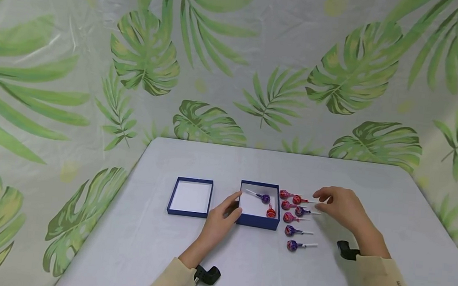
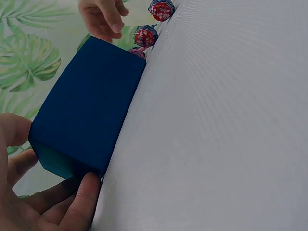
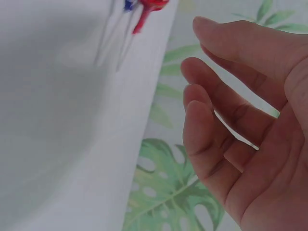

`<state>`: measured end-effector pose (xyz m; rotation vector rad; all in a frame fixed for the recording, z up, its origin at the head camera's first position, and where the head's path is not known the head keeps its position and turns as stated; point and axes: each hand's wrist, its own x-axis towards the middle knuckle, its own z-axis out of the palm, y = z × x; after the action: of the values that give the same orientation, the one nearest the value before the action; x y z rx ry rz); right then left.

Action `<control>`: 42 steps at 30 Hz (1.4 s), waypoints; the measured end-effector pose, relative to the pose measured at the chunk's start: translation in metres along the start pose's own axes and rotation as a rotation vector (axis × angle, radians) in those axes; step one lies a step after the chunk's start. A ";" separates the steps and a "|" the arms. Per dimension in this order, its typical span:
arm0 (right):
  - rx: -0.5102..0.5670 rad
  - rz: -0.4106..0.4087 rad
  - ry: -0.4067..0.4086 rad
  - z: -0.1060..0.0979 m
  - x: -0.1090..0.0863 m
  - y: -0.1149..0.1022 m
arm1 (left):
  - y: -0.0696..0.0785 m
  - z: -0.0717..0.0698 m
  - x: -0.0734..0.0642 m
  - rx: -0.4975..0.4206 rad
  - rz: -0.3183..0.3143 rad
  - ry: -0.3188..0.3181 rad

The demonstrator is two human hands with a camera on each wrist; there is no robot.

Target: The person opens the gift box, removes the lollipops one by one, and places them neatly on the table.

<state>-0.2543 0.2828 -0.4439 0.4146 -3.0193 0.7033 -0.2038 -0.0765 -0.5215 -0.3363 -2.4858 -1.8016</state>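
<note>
In the head view a blue box (image 1: 257, 221) with a white inside stands on the table, holding a purple lollipop (image 1: 265, 198) and a red lollipop (image 1: 271, 211). My left hand (image 1: 220, 218) touches the left side of this box, with fingertips at its rim and lower down the wall, as the left wrist view shows. Several wrapped lollipops lie right of the box, among them a pink one (image 1: 289, 217) and a purple one (image 1: 292, 245). Over the stick ends hovers my right hand (image 1: 340, 206), fingers loosely bent, nothing between them in the right wrist view.
A second shallow blue tray or lid (image 1: 188, 212), white inside, lies left of the box. The white table (image 1: 128, 244) meets a leaf-printed sheet (image 1: 287, 52) at its far edge. Each wrist carries a black device (image 1: 208, 275).
</note>
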 end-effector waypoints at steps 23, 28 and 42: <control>0.116 -0.058 0.057 0.013 0.013 -0.065 | -0.001 0.000 0.000 -0.021 0.004 -0.007; 0.142 -0.068 0.043 0.022 0.019 -0.079 | 0.000 0.000 0.000 -0.024 0.008 -0.010; 0.132 -0.047 -0.046 0.048 0.038 -0.098 | -0.002 0.000 0.001 -0.011 0.018 -0.007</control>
<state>-0.2633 0.1676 -0.4424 0.5104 -3.0038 0.9055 -0.2052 -0.0773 -0.5233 -0.3642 -2.4705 -1.8108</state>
